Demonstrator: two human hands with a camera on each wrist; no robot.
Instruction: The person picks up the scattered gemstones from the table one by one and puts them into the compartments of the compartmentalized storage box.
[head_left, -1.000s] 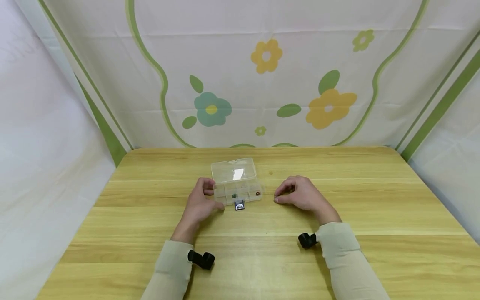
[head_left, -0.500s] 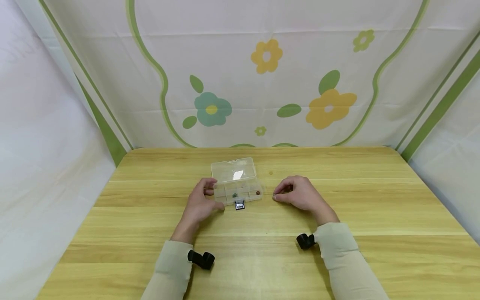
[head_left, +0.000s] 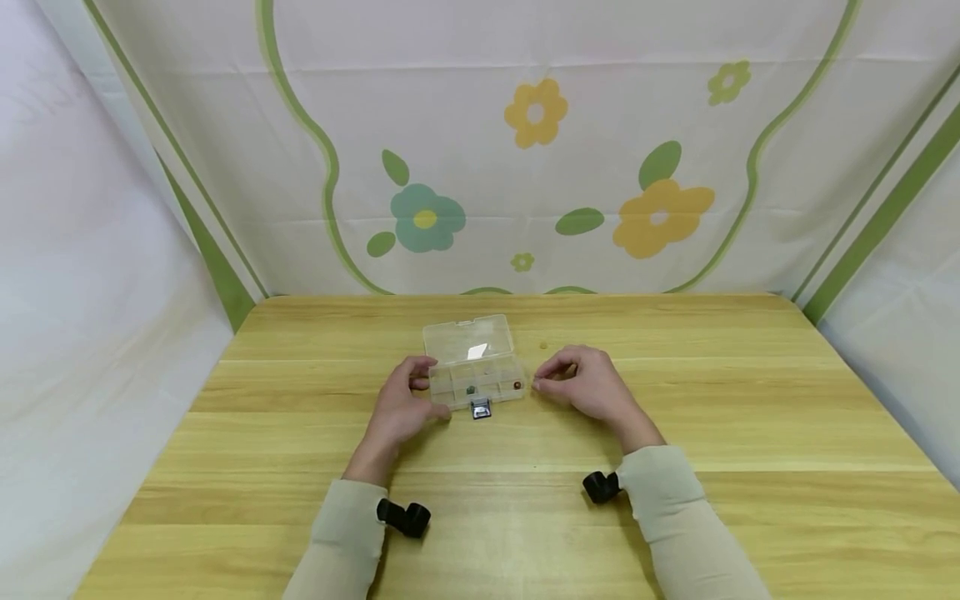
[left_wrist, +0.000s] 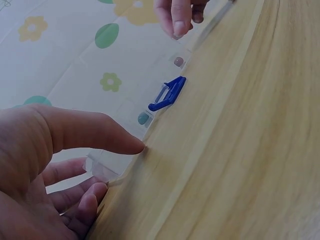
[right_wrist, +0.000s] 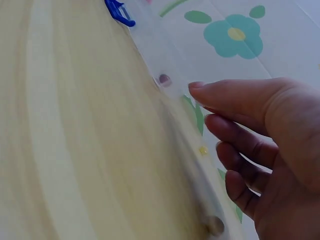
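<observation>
Clear plastic box at the centre of the frame, lid swung open behind it, blue latch folded down in front! Left hand grips the box's left end, thumb along the front edge. Just off the right end, right hand, thumb and forefinger narrow, tips nearly meeting; whether they hold anything, I can't tell. Green bead and reddish bead sit in front compartments; yellow bead on the wooden table, right of the lid.
</observation>
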